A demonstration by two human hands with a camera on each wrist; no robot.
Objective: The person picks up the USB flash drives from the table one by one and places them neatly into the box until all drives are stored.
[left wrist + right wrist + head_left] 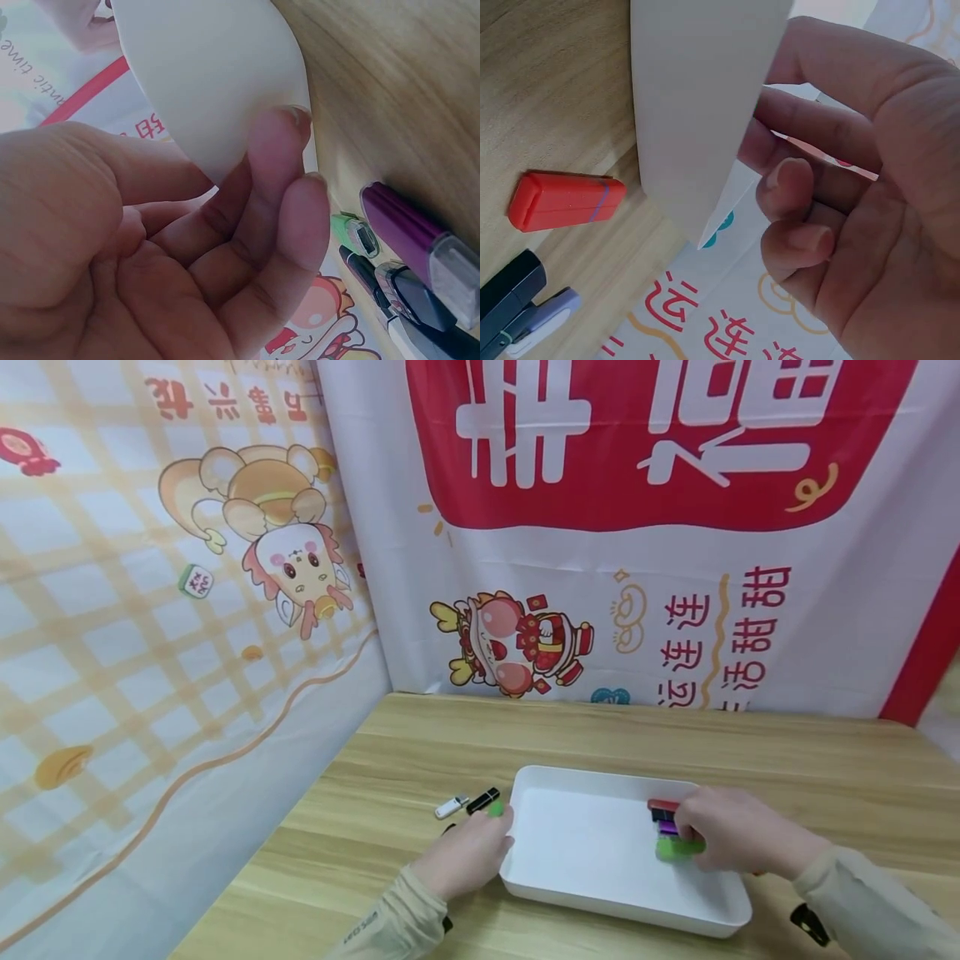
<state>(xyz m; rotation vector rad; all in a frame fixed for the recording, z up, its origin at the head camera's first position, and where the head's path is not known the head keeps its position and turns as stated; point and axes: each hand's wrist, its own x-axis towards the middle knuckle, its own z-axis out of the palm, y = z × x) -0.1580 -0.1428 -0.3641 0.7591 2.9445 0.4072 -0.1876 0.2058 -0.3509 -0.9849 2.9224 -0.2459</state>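
A shallow white tray (592,843) lies on the table. My left hand (468,852) grips its left wall; in the left wrist view, curled fingers (274,150) press the wall's outer face, with the thumb on its other side. Over the tray's right end, my right hand (723,831) pinches a green USB stick (675,850), slightly blurred. Beside it in the tray lie a purple USB stick (667,829), a black one (663,815) and a red one (663,805), in a row. The tray wall (697,112) hides the right index and middle fingertips in the right wrist view.
Left of the tray lie a white USB stick (450,807), a black one (482,800), a green one (496,808) and a purple one (405,232). Outside its right wall are a red stick (566,201) and a black one (510,289). Printed cloths (390,552) hang behind.
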